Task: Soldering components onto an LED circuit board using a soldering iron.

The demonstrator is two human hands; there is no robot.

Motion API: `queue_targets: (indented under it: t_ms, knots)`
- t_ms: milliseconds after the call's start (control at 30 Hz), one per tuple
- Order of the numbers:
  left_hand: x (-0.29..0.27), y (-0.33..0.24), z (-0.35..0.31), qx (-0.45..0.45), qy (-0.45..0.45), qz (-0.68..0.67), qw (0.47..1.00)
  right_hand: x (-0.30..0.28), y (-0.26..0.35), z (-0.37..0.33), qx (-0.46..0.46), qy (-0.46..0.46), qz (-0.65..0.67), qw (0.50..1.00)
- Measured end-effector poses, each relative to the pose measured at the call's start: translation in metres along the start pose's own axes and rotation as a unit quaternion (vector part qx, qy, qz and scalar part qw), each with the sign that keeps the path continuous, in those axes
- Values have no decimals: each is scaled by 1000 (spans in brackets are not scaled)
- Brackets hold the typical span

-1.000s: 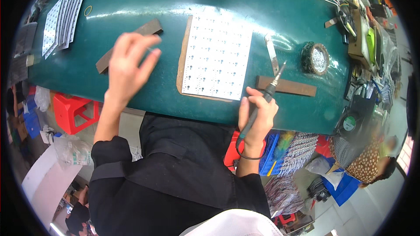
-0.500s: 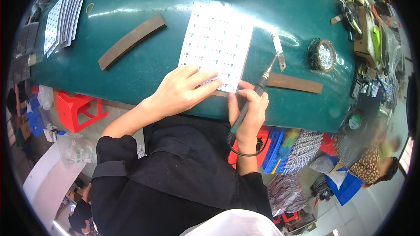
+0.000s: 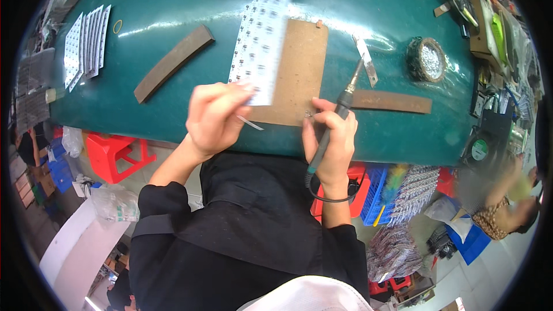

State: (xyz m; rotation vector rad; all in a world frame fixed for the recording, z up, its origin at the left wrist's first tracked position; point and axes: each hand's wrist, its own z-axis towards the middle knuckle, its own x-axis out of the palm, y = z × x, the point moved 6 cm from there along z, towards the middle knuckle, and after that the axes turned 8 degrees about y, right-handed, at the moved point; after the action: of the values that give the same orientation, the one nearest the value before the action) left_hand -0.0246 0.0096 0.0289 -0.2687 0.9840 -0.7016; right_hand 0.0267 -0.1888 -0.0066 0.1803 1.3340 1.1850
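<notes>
My left hand (image 3: pixel 214 116) is closed on the near edge of a white circuit board panel (image 3: pixel 262 40) with rows of small dark marks. The panel is tilted up and smeared by motion. Beneath it, a flat brown board (image 3: pixel 302 69) lies on the table. A thin white strip (image 3: pixel 250 122) shows beside my left fingers; whether they hold it I cannot tell. In my right hand (image 3: pixel 334 141) sits a soldering iron (image 3: pixel 344 101), its tip pointing away from me over a silver blade-like tool (image 3: pixel 364 60). My right thumb and forefinger stay apart near the brown board's corner.
Curved brown bars (image 3: pixel 174 63) lie left and right on the green table (image 3: pixel 173 0). Several white panels (image 3: pixel 86 46) stand at the far left near a rubber band (image 3: pixel 117 26). A dark round pot with silvery contents (image 3: pixel 429 66) sits at right. Wires and tools crowd the right edge.
My left hand has moved left and lifted the panel off the brown board, tilting it and uncovering the board's right part. My right hand keeps the soldering iron in nearly the same place.
</notes>
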Motion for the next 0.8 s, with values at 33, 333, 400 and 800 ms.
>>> queue_targets:
  t_ms: [33,333,400,800]
  knots:
    - [-10,4,-4,-33,-67,21,997,-1,0,-1,-8,-11,5,1000]
    - [-28,47,-54,-266,-434,-410,757,3,8,10,25,-77,181,980]
    - [-20,39,-60,-289,-410,-461,732,7,14,15,29,-65,265,961]
    - [23,-12,-108,-471,-57,-611,633,29,63,20,-23,65,290,955]
